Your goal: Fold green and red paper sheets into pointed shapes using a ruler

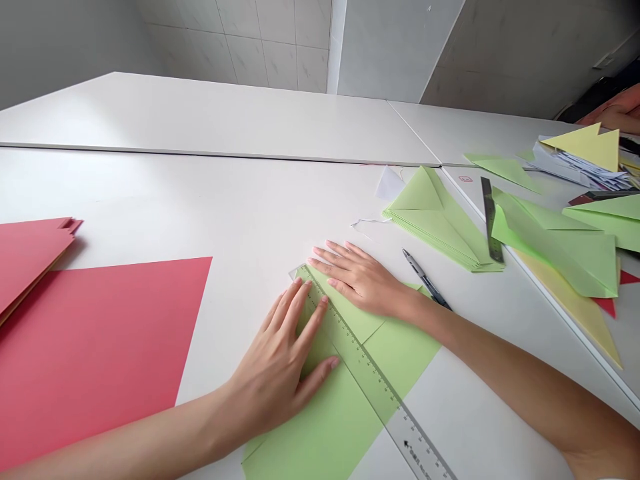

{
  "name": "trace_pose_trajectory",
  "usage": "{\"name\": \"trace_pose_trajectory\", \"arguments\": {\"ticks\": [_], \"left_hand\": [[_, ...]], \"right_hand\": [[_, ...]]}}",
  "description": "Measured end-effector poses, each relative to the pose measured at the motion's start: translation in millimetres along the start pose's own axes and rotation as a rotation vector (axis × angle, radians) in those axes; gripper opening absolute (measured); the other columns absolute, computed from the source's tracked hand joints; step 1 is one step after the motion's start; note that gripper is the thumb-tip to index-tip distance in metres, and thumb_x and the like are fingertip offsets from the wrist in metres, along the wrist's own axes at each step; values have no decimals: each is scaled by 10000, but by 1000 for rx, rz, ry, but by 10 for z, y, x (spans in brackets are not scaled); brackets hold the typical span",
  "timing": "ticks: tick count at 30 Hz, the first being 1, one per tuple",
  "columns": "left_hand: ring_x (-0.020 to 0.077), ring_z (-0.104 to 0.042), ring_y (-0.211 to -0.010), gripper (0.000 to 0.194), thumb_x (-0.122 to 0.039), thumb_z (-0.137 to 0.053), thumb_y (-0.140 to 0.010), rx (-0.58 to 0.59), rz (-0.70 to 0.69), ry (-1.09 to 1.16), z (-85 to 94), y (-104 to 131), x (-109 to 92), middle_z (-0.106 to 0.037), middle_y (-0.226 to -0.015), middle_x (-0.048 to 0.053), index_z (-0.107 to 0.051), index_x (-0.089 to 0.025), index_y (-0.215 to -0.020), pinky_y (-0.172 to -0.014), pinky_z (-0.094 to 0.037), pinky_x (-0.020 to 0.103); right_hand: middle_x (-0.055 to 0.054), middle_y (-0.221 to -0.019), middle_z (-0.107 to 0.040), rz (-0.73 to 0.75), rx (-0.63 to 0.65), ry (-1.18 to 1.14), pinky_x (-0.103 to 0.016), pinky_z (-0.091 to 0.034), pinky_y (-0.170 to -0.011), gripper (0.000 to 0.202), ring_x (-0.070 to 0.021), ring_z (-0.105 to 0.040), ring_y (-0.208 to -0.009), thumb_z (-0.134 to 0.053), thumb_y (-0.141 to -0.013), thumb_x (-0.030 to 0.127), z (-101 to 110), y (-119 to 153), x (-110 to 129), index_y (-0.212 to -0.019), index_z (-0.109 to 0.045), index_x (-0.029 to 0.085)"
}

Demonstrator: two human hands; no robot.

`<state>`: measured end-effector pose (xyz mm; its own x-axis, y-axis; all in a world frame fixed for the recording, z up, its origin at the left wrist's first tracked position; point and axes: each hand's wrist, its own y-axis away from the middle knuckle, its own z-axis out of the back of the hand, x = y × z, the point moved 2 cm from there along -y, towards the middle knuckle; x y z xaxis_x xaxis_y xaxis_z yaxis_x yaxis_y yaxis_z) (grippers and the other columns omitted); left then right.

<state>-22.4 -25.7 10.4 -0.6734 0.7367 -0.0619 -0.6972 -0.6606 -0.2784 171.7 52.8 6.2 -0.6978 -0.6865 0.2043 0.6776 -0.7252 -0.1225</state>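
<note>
Fingers of the left hand (283, 363) are extended and spread, fingertips resting on the transparent ruler (363, 373). Fingers of the right hand (367, 283) are straight and ungripped; the hand lies flat beside the ruler. The ruler crosses the folded green sheet (320, 417) diagonally on the white table (240, 207). A pen (420, 271) lies near the right forearm; a red sheet (110, 347) lies left.

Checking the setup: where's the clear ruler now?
In the head view, the clear ruler slants from near centre down to the right across green paper, partly under the left hand and beside the right hand.
</note>
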Motion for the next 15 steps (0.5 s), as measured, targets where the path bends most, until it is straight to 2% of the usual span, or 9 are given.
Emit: {"name": "trace_pose_trajectory", "arguments": {"ticks": [5,11,15], "left_hand": [[423,-358,-1399,682,-533,-464,-956,-29,-9,-17,-3,-25,4,-374,-1486,264,-371,-98,-1473,-1007,-499,565],[417,-478,-1306,582,-535,-460,-962,-60,-50,-87,23,-120,8,-514,-1348,267,-551,-65,-1294,-969,-530,547],[390,-480,-1312,506,-472,-430,-990,-36,-45,-77,38,-186,-11,-509,-1345,271,-566,-57,-1247,-954,-549,504]], "right_hand": [[29,-1606,-282,3,-6,7,-468,-206,-1242,487,-204,-203,-1509,-268,-1054,293,-18,3,-18,-1534,-338,245],[17,-1602,-294,3,-11,15,-466,-214,-1238,484,-198,-201,-1509,-267,-1056,304,-12,2,-28,-1531,-343,251],[8,-1600,-303,3,-10,12,-466,-218,-1236,483,-201,-204,-1508,-279,-1054,308,1,8,-36,-1528,-353,252]]}}
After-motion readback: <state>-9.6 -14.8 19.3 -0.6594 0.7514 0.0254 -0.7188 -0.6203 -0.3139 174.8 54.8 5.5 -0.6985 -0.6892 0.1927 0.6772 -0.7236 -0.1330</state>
